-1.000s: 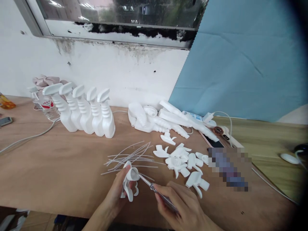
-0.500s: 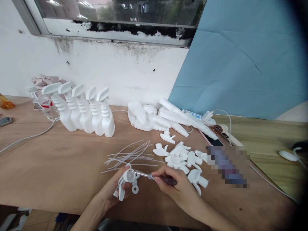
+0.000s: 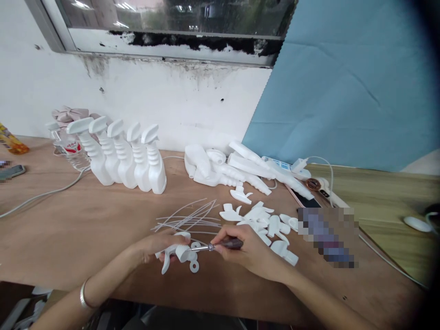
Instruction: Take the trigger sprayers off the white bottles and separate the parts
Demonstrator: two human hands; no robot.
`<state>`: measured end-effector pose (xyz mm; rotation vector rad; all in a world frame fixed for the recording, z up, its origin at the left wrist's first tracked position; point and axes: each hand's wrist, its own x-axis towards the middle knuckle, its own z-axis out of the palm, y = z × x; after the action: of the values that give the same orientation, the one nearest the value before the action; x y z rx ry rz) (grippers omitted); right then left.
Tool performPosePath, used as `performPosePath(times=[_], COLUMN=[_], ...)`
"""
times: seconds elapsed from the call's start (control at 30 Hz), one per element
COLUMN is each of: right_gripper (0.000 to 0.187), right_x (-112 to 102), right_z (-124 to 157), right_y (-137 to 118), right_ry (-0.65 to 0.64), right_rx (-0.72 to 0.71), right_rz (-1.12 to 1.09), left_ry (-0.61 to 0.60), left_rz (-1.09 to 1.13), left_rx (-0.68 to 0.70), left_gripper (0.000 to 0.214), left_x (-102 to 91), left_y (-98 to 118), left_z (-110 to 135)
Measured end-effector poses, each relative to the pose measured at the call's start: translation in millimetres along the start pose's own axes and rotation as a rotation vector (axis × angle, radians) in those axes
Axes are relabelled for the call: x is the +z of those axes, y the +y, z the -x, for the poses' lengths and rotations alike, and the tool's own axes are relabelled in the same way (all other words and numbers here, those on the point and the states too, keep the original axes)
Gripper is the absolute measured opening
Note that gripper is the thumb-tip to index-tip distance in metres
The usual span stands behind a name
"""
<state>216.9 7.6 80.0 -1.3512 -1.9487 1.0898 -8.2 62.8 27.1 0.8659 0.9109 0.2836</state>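
- Well left of the left hand, a phone (image 3: 13, 172) lies on the brown table (image 3: 85, 229).
- Beyond and left of that hand, a clear bottle (image 3: 70, 149) with a red-and-white label stands beside five white spray bottles (image 3: 125, 172), upright in a row.
- The left hand (image 3: 155, 244), a silver bracelet (image 3: 82, 295) on its wrist, is closed around a white spray head (image 3: 182, 253), whose round collar points toward the right hand.
- Just beyond the left hand, thin pale tubes (image 3: 192, 220) lie crisscrossed.
- Between the two hands are small white rings (image 3: 194, 266), at least one with a hole in its middle.
- The right hand (image 3: 245, 252) grips the dark handle of a slim metal tool (image 3: 210, 247); its tip meets the collar, though how deep it reaches cannot be told.
- Farther beyond the right hand, white bottles (image 3: 215, 172) lie in a heap on their sides.
- Nearer, just past the right hand, more white spray heads (image 3: 257, 214) lie piled loosely.
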Motion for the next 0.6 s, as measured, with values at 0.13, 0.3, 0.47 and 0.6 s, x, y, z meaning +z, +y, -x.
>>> performPosePath(times=[0.13,0.3,0.47,0.6], right_gripper=[0.009,0.011,0.011,0.013], right_x=[12.1,25.9,25.9,31.4], right_z=[-4.4,-9.3,-3.7,16.5], right_y=[11.5,30.5,41.9,63.8], right_ry=[0.075,0.184,0.23,0.363], right_rx=[-0.208,-0.328,-0.26,-0.145], right_rz=[0.185,0.325,0.356,0.398], left_ry=[0.106,0.503,0.594,0.351], left_rz=[-0.379,-1.01,-0.748,-0.254], left_rx=[0.142,0.365,0.428,0.321], left_gripper=[0.024,0.032,0.029,0.038], left_x=[-2.2,-1.2,-13.6,-29.5], left_y=[18.8,33.9,35.7,43.2], left_z=[1.6,2.7,-12.9,-42.1])
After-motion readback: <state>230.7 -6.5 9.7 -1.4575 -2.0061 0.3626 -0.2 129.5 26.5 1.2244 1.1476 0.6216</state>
